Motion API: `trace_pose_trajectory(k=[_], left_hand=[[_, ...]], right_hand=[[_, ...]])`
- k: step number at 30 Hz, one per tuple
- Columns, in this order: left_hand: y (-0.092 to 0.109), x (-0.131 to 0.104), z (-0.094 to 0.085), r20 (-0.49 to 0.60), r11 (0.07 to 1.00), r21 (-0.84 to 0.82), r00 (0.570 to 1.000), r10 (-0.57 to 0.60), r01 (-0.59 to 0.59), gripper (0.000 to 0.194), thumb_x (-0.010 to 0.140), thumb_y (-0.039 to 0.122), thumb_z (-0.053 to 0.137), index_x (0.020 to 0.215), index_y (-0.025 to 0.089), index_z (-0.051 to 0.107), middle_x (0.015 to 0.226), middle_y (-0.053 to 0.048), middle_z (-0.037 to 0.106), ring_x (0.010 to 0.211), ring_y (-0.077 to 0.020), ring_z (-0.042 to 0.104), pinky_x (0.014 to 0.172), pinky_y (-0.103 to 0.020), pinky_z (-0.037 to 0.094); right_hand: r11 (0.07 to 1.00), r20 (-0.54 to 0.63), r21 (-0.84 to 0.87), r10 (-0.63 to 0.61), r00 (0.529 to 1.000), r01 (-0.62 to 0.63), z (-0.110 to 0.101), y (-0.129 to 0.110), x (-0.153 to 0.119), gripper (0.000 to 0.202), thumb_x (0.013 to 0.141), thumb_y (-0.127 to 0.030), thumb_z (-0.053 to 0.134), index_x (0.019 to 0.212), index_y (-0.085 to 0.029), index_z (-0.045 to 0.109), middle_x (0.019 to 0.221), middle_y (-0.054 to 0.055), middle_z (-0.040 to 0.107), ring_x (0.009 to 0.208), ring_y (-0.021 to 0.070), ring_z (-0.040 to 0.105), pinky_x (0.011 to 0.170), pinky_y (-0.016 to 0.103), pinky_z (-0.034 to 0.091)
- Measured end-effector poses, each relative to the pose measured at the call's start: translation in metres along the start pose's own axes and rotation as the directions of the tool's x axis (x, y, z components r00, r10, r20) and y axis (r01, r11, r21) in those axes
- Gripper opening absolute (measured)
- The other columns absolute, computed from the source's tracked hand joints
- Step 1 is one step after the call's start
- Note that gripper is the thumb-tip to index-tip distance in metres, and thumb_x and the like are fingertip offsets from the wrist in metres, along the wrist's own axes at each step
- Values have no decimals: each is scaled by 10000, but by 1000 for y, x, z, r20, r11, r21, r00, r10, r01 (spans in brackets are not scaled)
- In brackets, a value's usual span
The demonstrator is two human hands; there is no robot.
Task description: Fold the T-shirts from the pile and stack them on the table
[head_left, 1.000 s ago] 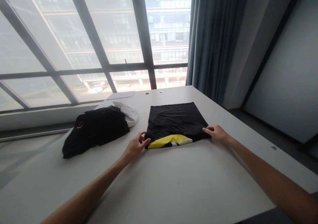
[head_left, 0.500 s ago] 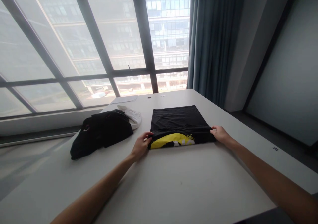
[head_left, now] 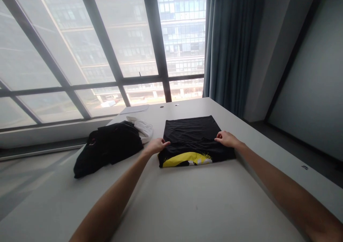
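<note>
A black T-shirt [head_left: 191,130] with a yellow and white print lies folded into a rough rectangle on the white table [head_left: 203,199]. The print shows along its near edge, where the cloth is bunched. My left hand [head_left: 157,146] is closed at the shirt's left side, thumb and fingers pinching the cloth just behind the print. On the opposite side my right hand [head_left: 229,139] pinches the fabric in the same way, its fingertips over the right part of the shirt. Both forearms reach in from the near side.
Left of the shirt lies a heap of black clothing [head_left: 107,147], with a white cloth [head_left: 144,128] at its far end. A flat white sheet [head_left: 134,109] rests at the table's far edge. Windows [head_left: 125,38] and a blue-grey curtain [head_left: 232,49] stand beyond.
Both hands have moved from the shirt's near corners to a line farther back, and closer together. The near edge of the shirt sits slightly nearer to me in view.
</note>
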State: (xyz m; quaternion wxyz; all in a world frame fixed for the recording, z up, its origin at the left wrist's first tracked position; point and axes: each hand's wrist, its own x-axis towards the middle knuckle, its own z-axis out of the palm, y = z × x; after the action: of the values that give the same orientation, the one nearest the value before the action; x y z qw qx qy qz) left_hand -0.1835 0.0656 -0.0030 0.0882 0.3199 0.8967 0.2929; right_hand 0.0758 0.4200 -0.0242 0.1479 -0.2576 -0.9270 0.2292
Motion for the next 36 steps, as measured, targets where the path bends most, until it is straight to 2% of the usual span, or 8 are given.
trace_pose_trajectory(k=[2, 5, 9, 14, 21, 27, 33, 36], left_hand=[[2, 7, 10, 38, 999, 10, 999, 32, -32, 360, 659, 537, 774, 608, 206, 640, 574, -35, 645, 581, -199, 602, 539, -268, 396], [3, 12, 20, 91, 997, -17, 993, 75, -74, 338, 625, 501, 784, 603, 205, 622, 562, -6, 613, 554, -175, 557, 520, -260, 368], [2, 21, 14, 109, 985, -114, 984, 142, -129, 339, 696, 521, 700, 727, 193, 626, 642, 3, 616, 610, -168, 538, 539, -251, 372], [0, 38, 8, 105, 960, -239, 979, 175, -146, 332, 748, 485, 643, 884, 183, 618, 751, -3, 650, 661, -150, 535, 586, -240, 391], [-7, 47, 22, 123, 932, -340, 976, 177, -127, 360, 719, 396, 670, 990, 160, 643, 778, -21, 686, 647, -151, 575, 590, -247, 428], [-9, 51, 27, -22, 914, -339, 973, 230, -224, 380, 793, 384, 615, 1092, 157, 675, 824, -43, 727, 715, -189, 643, 629, -274, 492], [-6, 54, 43, -170, 943, -221, 962, 213, -248, 281, 847, 309, 578, 1069, 186, 697, 974, -79, 751, 920, -243, 685, 876, -355, 523], [-4, 53, 44, -205, 950, -187, 956, 209, -248, 305, 875, 304, 560, 1132, 198, 684, 1066, -86, 749, 914, -239, 685, 906, -363, 520]], right_hand=[[999, 79, 6, -36, 996, 35, 7, -3, 5, 115, 765, -287, 748, 705, -206, 693, 753, 48, 718, 701, 184, 645, 648, 270, 439], [998, 100, 24, -52, 994, 50, 12, -1, 11, 113, 712, -210, 759, 667, -204, 656, 710, 19, 688, 684, 163, 614, 642, 253, 434], [988, 46, 130, -94, 995, 87, 5, 5, 18, 86, 761, -258, 684, 758, -195, 626, 777, 20, 686, 732, 161, 604, 683, 252, 448], [954, -11, 271, -133, 991, 131, -7, 12, 38, 139, 781, -320, 634, 825, -191, 602, 711, 0, 632, 671, 156, 561, 647, 261, 428], [987, -11, 42, -157, 988, 157, 20, 15, 50, 56, 833, -255, 653, 866, -210, 650, 848, 38, 695, 778, 182, 612, 743, 279, 437], [980, -115, -5, -200, 973, 201, 24, 16, 50, 113, 898, -287, 627, 976, -228, 685, 972, 62, 731, 900, 223, 658, 839, 311, 459], [970, -188, 59, -220, 957, 234, 18, 19, 60, 114, 885, -311, 652, 932, -214, 690, 982, 70, 742, 950, 227, 671, 890, 320, 474], [973, -184, 92, -192, 964, 211, 20, 19, 63, 126, 863, -306, 675, 943, -211, 698, 985, 67, 738, 940, 215, 665, 893, 321, 487]])
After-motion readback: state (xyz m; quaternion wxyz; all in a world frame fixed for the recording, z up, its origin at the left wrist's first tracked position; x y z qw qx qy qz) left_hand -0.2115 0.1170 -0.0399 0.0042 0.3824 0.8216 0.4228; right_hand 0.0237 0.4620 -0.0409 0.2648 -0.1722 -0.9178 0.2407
